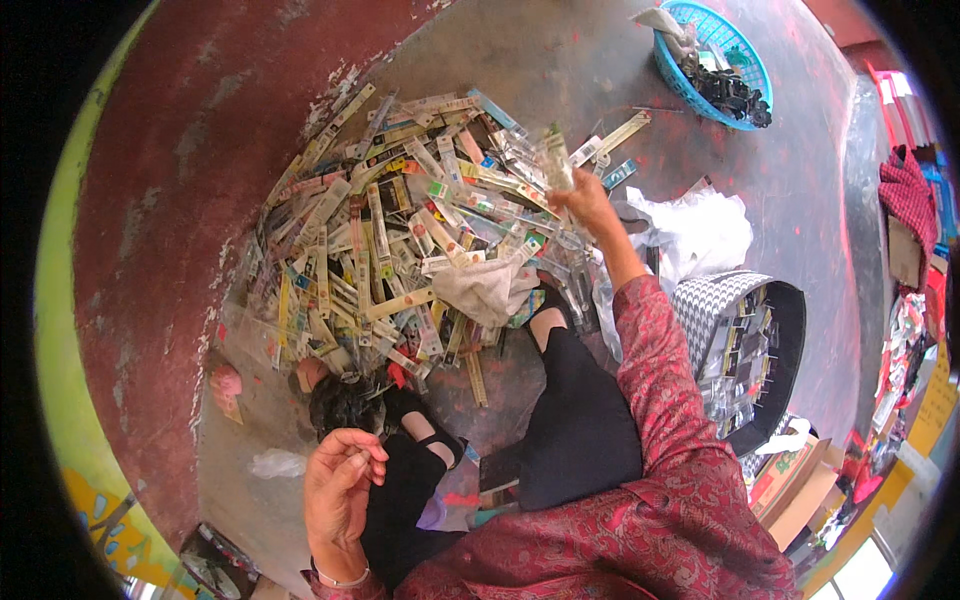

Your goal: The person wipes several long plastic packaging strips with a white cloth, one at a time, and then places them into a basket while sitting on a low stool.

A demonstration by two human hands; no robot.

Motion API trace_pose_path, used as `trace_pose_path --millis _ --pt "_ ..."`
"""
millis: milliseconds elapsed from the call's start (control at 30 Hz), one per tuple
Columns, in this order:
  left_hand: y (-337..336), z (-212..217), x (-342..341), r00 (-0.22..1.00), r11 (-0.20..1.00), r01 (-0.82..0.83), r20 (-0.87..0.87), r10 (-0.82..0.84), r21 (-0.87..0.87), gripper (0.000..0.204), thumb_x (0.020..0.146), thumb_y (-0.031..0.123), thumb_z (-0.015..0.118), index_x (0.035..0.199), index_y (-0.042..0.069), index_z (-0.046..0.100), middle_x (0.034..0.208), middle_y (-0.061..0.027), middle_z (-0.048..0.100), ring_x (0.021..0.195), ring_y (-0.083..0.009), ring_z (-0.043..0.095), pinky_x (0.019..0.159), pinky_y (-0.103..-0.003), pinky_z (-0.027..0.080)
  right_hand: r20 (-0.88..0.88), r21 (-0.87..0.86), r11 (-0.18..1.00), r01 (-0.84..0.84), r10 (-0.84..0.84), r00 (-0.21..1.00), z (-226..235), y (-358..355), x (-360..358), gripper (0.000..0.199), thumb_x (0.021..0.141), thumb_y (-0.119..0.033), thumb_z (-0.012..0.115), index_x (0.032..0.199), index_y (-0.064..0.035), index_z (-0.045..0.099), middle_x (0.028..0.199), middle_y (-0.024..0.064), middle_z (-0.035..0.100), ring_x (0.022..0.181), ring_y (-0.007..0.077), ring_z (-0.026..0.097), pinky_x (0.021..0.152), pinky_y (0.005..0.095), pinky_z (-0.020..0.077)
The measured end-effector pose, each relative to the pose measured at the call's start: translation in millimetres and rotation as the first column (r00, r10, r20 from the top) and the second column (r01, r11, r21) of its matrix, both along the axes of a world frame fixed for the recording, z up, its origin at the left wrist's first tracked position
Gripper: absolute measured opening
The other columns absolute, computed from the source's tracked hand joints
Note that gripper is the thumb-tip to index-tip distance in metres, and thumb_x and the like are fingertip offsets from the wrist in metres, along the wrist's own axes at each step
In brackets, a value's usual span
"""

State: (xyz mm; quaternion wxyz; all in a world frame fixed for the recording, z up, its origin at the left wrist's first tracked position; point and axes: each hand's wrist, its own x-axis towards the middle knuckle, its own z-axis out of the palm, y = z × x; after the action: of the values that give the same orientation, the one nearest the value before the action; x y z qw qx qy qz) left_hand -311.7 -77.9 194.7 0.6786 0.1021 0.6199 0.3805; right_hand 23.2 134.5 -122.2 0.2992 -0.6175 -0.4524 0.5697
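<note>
Ahead of me a wide heap of long thin packets, clear plastic with pale label strips, spreads over the floor. My right hand reaches to the heap's right side, its fingers closed round the lower end of a narrow clear packet that stands up from the grip. Close to my lap, my left hand is raised with fingers curled in against the thumb, and nothing shows in it. A greyish cloth lies on the heap's near side, by my right foot.
A blue plastic basket with dark pieces and a cloth stands far right. Beside my right arm are white plastic bags and a houndstooth-patterned bin holding several packets. A cardboard box sits behind it. A red-brown wall rises left.
</note>
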Motion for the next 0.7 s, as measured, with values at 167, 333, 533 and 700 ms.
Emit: trace_pose_path --millis 167,333,533,700 --pt "1.1 -0.2 2.4 1.0 1.0 0.0 -0.007 0.0 0.007 0.018 0.078 0.007 0.057 0.094 -0.002 0.054 0.081 -0.0099 0.059 0.067 -0.0137 0.054 0.061 -0.023 0.044 0.75 0.111 0.981 -0.158 0.022 0.661 0.5 -8.9 -37.2 0.054 0.068 -0.031 0.065 0.108 0.0027 0.05 0.078 0.0223 0.061 0.07 0.0342 0.062 0.058 0.0419 0.0477" --pt "3.5 -4.8 3.0 1.0 1.0 0.002 -0.011 -0.002 0.003 0.019 0.079 0.008 0.058 0.094 -0.002 0.054 0.081 -0.0096 0.059 0.068 -0.0136 0.054 0.061 -0.023 0.044 0.857 0.031 0.981 -0.193 0.074 0.51 -24.4 -11.0 -35.1 0.053 0.069 -0.025 0.061 0.112 0.002 0.047 0.075 0.0182 0.062 0.069 0.0338 0.062 0.058 0.042 0.0481" --pt "1.2 -9.6 0.4 0.998 1.0 -0.01 -0.055 0.01 -0.001 0.018 0.079 0.008 0.057 0.094 -0.002 0.054 0.08 -0.0093 0.059 0.068 -0.0136 0.055 0.06 -0.023 0.044 0.827 0.015 1.0 0.017 -0.021 0.562 -9.1 -6.9 -5.5 0.032 0.066 -0.026 0.059 0.09 -0.0047 0.059 0.079 0.019 0.062 0.076 0.0363 0.06 0.068 0.0464 0.0468" --pt "3.9 -4.2 4.3 0.999 0.999 0.028 -0.029 -0.027 0.016 0.019 0.079 0.009 0.057 0.094 -0.002 0.054 0.081 -0.009 0.059 0.068 -0.0134 0.054 0.06 -0.023 0.044 0.798 0.056 0.992 0.116 -0.114 0.592 -11.0 -9.1 17.1 0.034 0.062 -0.031 0.065 0.085 -0.0063 0.062 0.086 0.0184 0.062 0.083 0.0339 0.06 0.071 0.0439 0.0469"
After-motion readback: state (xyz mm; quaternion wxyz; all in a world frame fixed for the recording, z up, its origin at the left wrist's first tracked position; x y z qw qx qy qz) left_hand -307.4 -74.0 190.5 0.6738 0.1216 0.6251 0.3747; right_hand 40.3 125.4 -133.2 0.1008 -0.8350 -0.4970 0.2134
